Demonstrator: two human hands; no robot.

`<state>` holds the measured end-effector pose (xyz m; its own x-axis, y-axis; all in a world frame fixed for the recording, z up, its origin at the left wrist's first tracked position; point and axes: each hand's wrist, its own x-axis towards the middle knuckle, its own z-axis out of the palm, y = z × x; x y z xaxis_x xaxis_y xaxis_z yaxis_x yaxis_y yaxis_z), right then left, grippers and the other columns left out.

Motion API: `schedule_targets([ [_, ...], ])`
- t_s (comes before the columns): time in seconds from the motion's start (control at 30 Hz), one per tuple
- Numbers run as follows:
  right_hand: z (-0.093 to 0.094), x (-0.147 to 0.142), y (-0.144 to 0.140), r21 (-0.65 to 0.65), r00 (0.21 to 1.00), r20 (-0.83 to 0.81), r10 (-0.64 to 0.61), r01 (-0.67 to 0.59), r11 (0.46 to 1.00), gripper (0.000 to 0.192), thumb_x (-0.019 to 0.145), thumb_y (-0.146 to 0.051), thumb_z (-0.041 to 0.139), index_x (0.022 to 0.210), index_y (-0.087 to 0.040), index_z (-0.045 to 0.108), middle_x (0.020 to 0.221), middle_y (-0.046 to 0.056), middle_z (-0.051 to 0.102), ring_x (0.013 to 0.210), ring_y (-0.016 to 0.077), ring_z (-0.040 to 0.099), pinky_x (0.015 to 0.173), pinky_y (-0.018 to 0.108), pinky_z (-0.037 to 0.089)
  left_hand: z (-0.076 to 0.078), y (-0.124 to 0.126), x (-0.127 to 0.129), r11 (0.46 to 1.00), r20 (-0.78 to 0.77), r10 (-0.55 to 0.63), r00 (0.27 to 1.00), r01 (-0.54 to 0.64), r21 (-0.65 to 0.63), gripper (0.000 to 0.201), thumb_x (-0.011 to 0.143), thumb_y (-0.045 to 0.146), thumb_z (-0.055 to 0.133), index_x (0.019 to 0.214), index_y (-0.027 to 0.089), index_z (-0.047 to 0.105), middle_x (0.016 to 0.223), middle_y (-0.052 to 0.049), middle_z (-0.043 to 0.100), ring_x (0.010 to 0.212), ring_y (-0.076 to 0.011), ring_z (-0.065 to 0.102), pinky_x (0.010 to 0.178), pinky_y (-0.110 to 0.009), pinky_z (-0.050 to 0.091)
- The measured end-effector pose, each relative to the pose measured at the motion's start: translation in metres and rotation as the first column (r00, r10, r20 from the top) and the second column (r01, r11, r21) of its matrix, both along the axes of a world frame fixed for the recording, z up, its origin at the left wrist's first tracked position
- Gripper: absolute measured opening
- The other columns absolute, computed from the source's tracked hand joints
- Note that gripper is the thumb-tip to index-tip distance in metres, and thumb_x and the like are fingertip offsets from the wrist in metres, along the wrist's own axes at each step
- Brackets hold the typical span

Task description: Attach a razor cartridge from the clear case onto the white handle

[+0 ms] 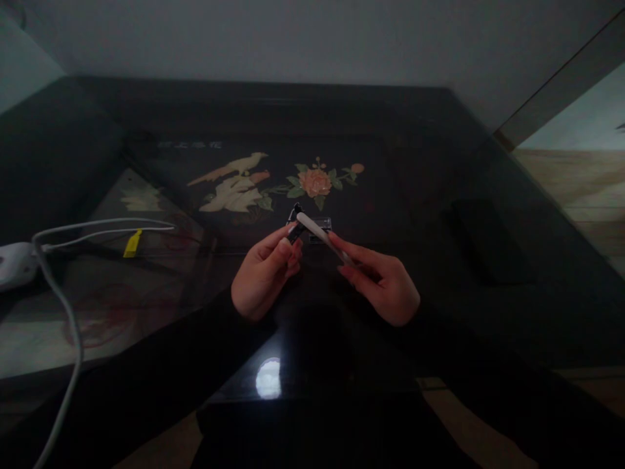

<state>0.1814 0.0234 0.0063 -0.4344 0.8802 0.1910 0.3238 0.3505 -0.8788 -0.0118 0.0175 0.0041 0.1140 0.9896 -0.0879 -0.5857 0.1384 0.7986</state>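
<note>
Closest to my view, a round white glare spot [268, 378] sits on the glossy black glass tabletop [439, 195], with both dark sleeves reaching in from the bottom edge. Above it I see the left hand [264, 272] curled nearly shut, thumb and fingertips pinching a small black part [295, 215] at the near end of a slim white stick-shaped tool [315, 227]. The right hand [383, 281] is also mostly closed, its index finger laid along the white shaft and the thumb underneath, a pen-like grip that I judge keeps the tool steady while the other hand works at its tip. Both hands hold the tool raised over the table's middle, apparently clear of the glass, probably so the tip can be seen and turned freely. Just behind it a small clear rectangular piece [322, 226] lies on the table; I cannot tell what it is. Farther back is the inlaid bird-and-flower picture [273, 182]. Off to the left, well apart, a white cable [68, 312] with a yellow tag [132, 243] runs to a white plug block [14, 264].
</note>
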Motion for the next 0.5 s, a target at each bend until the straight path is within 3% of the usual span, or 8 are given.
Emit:
schedule_targets([
  [0.17, 0.002, -0.001, -0.002, -0.031, 0.999, -0.009, 0.039, -0.039, 0.999, 0.045, 0.089, -0.019, 0.054, 0.134, -0.022, 0.052, 0.122, 0.004, 0.066, 0.1, 0.0193, 0.067, 0.08, 0.033, 0.057, 0.002, 0.0, 0.001, 1.0, -0.005, 0.008, 1.0, -0.008, -0.006, 0.042, 0.061, 0.039, 0.083, 0.093, 0.014, 0.07, 0.064, 0.004, 0.047, 0.054, -0.0044, 0.038, 0.046, -0.014, 0.033],
  [0.5, 0.004, -0.002, -0.011, -0.006, 0.992, -0.032, 0.121, -0.121, 0.993, 0.044, 0.088, -0.021, 0.056, 0.132, -0.026, 0.054, 0.12, 0.004, 0.067, 0.088, 0.0167, 0.069, 0.076, 0.031, 0.058, -0.001, 0.002, 0.001, 0.999, 0.002, 0.03, 1.0, -0.03, -0.019, 0.047, 0.059, 0.041, 0.084, 0.096, 0.014, 0.072, 0.061, 0.003, 0.048, 0.053, -0.005, 0.038, 0.045, -0.014, 0.033],
])
